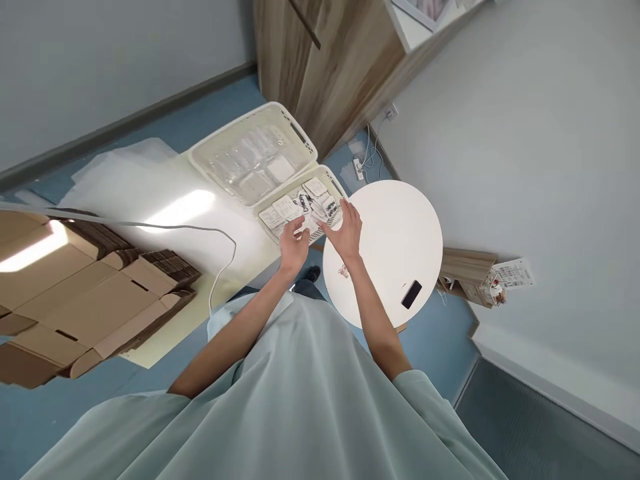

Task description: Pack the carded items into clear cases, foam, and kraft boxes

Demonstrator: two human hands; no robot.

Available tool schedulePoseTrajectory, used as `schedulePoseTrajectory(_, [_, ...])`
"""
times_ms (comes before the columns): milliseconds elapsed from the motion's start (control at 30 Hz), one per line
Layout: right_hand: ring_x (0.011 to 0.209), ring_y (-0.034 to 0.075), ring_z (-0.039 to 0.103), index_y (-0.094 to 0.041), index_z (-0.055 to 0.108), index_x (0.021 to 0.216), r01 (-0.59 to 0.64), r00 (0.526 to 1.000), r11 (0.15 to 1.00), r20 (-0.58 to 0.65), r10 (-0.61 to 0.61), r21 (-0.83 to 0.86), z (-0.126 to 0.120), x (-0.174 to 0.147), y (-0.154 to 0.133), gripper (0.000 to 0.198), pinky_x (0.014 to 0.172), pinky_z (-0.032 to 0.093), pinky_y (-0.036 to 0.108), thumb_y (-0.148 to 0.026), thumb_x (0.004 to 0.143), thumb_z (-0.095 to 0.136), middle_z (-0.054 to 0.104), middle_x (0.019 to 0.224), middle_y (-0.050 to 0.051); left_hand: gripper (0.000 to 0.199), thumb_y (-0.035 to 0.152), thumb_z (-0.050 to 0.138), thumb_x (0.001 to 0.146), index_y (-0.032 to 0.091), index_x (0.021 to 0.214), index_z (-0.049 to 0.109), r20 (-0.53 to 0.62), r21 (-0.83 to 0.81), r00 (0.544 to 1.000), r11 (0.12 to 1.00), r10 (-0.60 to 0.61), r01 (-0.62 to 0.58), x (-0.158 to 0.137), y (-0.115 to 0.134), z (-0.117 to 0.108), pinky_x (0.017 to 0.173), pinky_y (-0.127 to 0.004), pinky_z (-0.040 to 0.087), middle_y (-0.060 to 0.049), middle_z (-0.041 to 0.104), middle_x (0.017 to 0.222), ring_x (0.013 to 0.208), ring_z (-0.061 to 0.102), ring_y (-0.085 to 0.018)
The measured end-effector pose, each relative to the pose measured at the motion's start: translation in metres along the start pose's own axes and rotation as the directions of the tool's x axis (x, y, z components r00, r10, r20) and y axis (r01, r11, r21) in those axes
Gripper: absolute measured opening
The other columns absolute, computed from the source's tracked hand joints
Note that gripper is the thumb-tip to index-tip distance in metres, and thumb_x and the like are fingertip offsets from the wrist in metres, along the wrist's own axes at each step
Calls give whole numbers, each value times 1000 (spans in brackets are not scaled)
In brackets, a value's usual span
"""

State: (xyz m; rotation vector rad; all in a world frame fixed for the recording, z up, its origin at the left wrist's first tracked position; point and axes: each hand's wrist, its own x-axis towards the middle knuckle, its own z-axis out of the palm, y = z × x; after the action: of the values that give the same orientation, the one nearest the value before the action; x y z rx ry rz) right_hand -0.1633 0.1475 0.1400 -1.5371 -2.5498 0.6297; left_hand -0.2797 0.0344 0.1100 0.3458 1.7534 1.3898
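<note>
A shallow white bin point(277, 233) holds white cards point(284, 208) with dark print and small dark items that I cannot make out. My left hand point(295, 248) is at its near side, fingers bent over the contents and thumb apart. At the bin's right end is my right hand point(349, 230), with its fingers by the rim and its thumb spread over the contents. No held thing shows in either hand. Against the bin's far side stands a larger white bin point(220, 127) with clear plastic packets point(253, 153) inside.
Flattened cardboard boxes point(100, 300) are stacked on the left of the white table point(120, 193), and a grey cable point(220, 231) crosses it. A round white table point(395, 233) on the right carries a phone point(411, 294). A wooden cabinet point(335, 73) stands beyond.
</note>
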Motion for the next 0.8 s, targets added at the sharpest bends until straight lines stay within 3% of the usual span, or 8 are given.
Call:
schedulePoseTrajectory(200, [166,38,30,-24,42,167,162,984,987,72,-160,-23,41,75,-65,81,134,32,62,-64,101,68,43,172,16,38,28,60,96,24,133,69,-112,-99,993,995,-30,19,17,7,-43,111,-41,57,-12,68,145,139,63,-27])
schedulePoseTrajectory(333, [161,38,39,-21,49,161,204,966,979,161,-201,2,82,122,-97,77,133,33,62,-68,103,63,54,163,18,38,27,59,97,24,133,68,-155,-135,987,991,-48,27,21,6,-65,112,-40,57,-11,69,144,138,63,-26])
schedulePoseTrajectory(567, [143,35,59,-16,58,145,73,975,995,207,-87,74,144,179,-119,64,125,43,63,-67,106,60,69,138,19,37,29,58,98,25,133,68,-183,-181,979,982,-87,54,25,4,-91,112,-42,58,-11,68,144,136,64,-26])
schedulePoseTrajectory(800, [121,29,73,-18,61,125,-43,990,994,140,29,102,159,196,-123,47,114,54,53,-62,111,52,74,115,13,35,29,58,98,24,131,69,-217,-220,969,973,-122,73,27,0,-104,112,-41,57,-12,68,143,134,65,-26])
